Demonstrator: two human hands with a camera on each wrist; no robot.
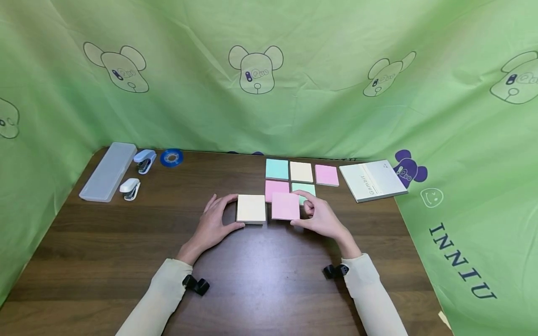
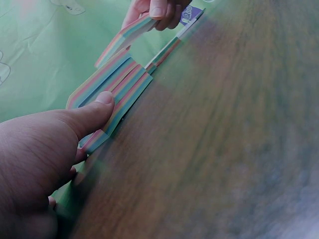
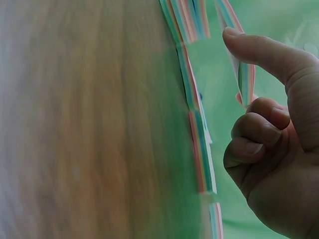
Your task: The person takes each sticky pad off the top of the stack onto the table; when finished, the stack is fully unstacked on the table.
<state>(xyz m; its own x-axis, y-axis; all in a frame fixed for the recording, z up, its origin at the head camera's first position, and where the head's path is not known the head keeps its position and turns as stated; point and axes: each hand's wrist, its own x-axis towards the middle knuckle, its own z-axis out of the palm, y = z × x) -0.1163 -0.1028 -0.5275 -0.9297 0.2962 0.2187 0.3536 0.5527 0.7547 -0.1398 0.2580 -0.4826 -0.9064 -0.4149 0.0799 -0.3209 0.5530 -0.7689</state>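
My left hand (image 1: 212, 221) holds a stack of sticky note pads (image 1: 251, 208), thumb on its near side and fingers at the far side. Cream paper tops this stack, and in the left wrist view its layered edges (image 2: 124, 82) show pink, yellow and blue-green stripes. Between thumb and index finger, my right hand (image 1: 321, 217) pinches a sticky note pad with a pink top (image 1: 285, 206). That pad is raised off the table, as the right wrist view shows its striped edge (image 3: 246, 79) apart from the others. The other right fingers are curled in.
Behind the hands lie more pads: blue (image 1: 277, 169), cream (image 1: 301, 171), pink (image 1: 327, 175), another pink (image 1: 276, 190) and mint (image 1: 304, 188). A white notebook (image 1: 373, 180) sits at right. Far left are a translucent case (image 1: 108, 172), two staplers (image 1: 144, 161) and blue tape (image 1: 171, 157).
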